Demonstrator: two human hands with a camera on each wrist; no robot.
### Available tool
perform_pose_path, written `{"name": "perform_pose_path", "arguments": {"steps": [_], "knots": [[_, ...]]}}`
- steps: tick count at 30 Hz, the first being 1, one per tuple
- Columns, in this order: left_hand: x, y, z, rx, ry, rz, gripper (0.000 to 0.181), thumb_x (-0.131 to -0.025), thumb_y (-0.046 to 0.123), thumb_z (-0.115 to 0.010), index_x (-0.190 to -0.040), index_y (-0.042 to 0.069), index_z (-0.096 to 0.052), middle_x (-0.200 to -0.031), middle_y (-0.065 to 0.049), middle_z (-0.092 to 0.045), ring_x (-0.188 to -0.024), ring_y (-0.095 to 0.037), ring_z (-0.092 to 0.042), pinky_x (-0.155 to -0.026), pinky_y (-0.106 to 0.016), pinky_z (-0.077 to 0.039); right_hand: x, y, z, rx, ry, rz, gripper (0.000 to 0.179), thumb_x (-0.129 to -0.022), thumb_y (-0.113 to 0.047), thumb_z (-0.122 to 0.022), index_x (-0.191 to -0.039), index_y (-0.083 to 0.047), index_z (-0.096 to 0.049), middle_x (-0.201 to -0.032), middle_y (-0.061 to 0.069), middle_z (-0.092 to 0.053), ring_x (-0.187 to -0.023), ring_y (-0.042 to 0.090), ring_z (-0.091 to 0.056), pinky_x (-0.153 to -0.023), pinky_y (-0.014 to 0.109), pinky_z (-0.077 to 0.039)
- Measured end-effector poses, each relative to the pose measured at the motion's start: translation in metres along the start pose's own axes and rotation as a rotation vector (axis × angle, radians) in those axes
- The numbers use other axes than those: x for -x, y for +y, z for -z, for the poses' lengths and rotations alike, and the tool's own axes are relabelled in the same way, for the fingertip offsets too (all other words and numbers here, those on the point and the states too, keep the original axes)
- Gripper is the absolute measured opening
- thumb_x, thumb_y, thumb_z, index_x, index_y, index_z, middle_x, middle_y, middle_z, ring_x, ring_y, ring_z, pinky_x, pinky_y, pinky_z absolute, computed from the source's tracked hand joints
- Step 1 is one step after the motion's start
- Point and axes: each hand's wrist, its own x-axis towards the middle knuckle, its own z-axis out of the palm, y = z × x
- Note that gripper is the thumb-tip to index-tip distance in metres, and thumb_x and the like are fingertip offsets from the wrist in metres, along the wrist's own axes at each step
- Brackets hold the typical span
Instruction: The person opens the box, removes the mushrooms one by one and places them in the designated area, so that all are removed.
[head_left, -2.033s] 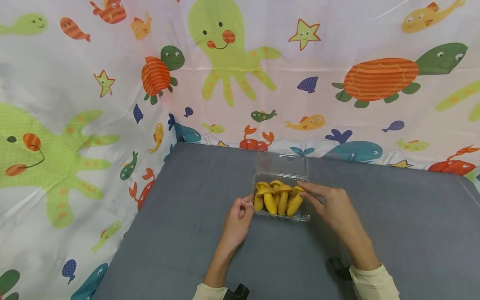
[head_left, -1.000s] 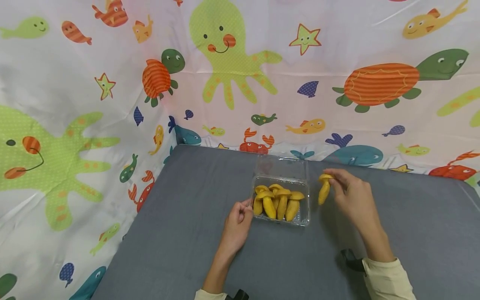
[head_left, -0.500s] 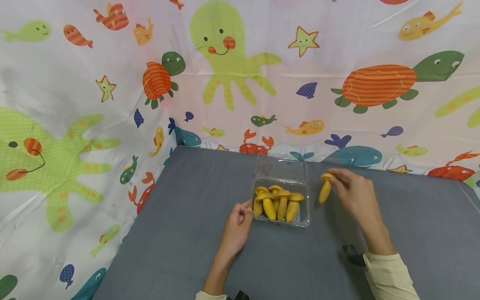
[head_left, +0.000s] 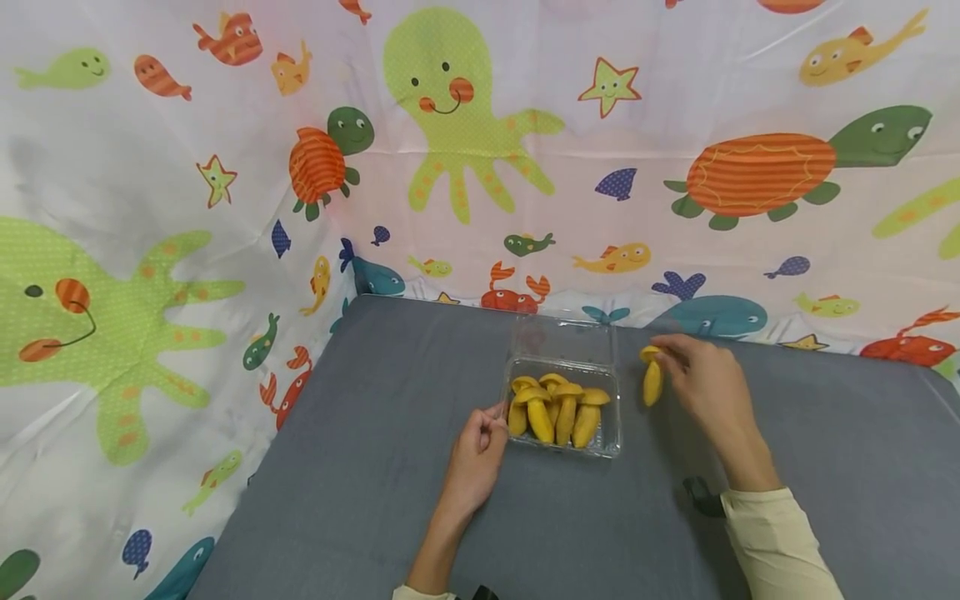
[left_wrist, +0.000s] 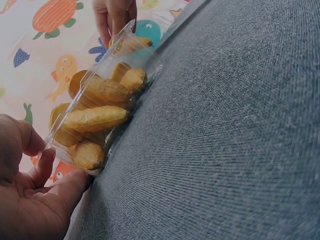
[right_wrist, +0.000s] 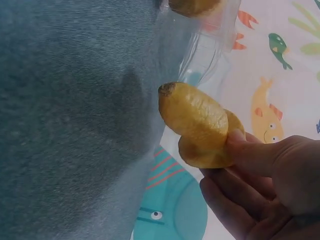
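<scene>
A clear plastic clamshell box (head_left: 609, 433) stands on the grey cloth with its lid raised at the back. Several yellow mushrooms (head_left: 566, 414) lie inside it, stems toward the person. At the box's left edge, my left hand (head_left: 477, 450) pinches the rim between thumb and fingers, as the left wrist view also shows. To the right of the box, my right hand (head_left: 708, 387) pinches a single yellow mushroom (right_wrist: 195, 112) by its cap. That mushroom's stem hangs down, and it looks held above the cloth.
Grey cloth (head_left: 360, 467) covers the table on both sides of the box. Behind and to the left hangs a white curtain (head_left: 480, 233) printed with sea animals. The raised clear lid (head_left: 564, 340) reaches near the table's back edge.
My right hand has taken a mushroom out of the box and moved right with it. In the last half second the mushroom has turned slightly more upright. My left hand stays on the rim.
</scene>
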Motion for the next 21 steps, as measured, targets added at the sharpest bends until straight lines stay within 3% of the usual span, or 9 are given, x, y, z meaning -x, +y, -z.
{"name": "perform_pose_path", "arguments": {"steps": [8,21], "knots": [[0.001,0.001,-0.001,0.011,0.001,-0.008,0.022,-0.111,0.020,-0.056,-0.094,0.006,-0.054,-0.149,-0.010,-0.062,-0.142,-0.023,-0.053,-0.099,-0.037,-0.046,-0.008,0.000,-0.004,0.026,-0.087,-0.039,0.022,-0.101,-0.007,-0.071,-0.122,-0.003,-0.075,-0.104,0.020,-0.076,-0.065,0.024,-0.056,-0.057,0.037,-0.042],[0.001,-0.002,0.000,0.004,0.005,-0.022,0.020,-0.111,0.020,-0.056,-0.095,0.007,-0.056,-0.149,-0.010,-0.061,-0.142,-0.024,-0.054,-0.100,-0.039,-0.046,-0.017,0.004,-0.020,0.045,-0.119,-0.045,0.021,-0.101,-0.009,-0.071,-0.120,-0.003,-0.076,-0.107,0.020,-0.077,-0.071,0.028,-0.062,-0.067,0.056,-0.052]]}}
